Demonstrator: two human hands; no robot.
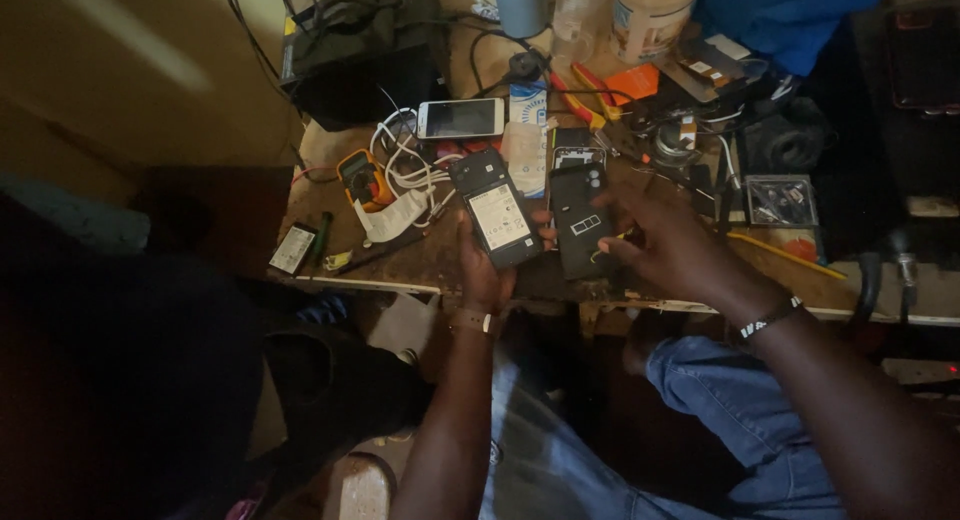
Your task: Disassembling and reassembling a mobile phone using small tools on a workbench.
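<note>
Here left hand [482, 270] grips opened phone [497, 218]; right hand [668, 248] pinches black back cover [580, 225]; cables [405, 170], pliers [585, 95] behind.

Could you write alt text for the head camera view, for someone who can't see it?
Seen from above, the left hand holds an opened phone with its battery showing, while the right hand holds a black back cover beside it. Below lies a cluttered wooden workbench with a white phone and red-handled pliers.
</note>
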